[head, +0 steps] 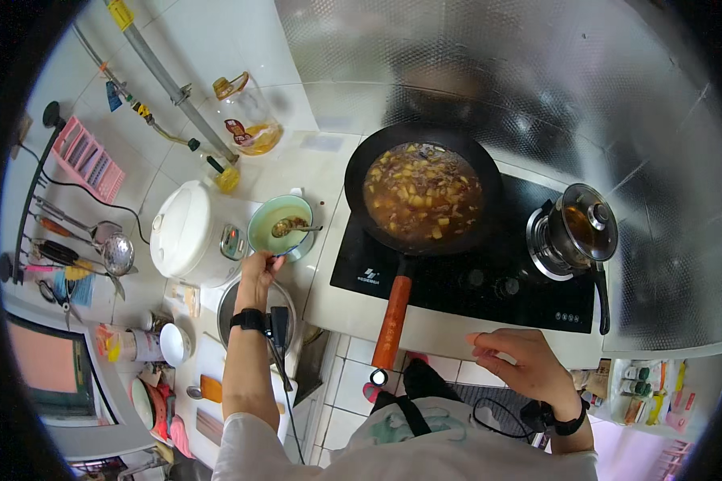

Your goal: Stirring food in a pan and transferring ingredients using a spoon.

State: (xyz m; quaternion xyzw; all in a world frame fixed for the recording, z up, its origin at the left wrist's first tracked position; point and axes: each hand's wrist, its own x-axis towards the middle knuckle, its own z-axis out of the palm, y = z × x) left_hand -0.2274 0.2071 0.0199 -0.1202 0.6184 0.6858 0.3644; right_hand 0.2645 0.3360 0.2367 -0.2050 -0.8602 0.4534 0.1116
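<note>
My left hand [266,267] pinches the near rim of a green enamel bowl [257,219] at the left of the counter. A spoon [289,226] rests inside it, partly in liquid. To the right, a black wok [494,180] with a wooden handle [391,324] stands on the gas hob, filled with a stew [421,192] of diced pieces in brown broth. My right hand [517,359] hovers at the counter's front edge, right of the wok handle, with its fingers loosely curled, holding nothing. A small lidded saucepan [583,222] sits on the right burner.
A white rice cooker [186,234] stands left of the bowl. Behind are an oil jug [249,123] and a small oil bottle [225,175]. Ladles and a skimmer [118,254] hang on the left wall. A metal pot [283,300] lies under my left forearm. Cables dangle from both wrists.
</note>
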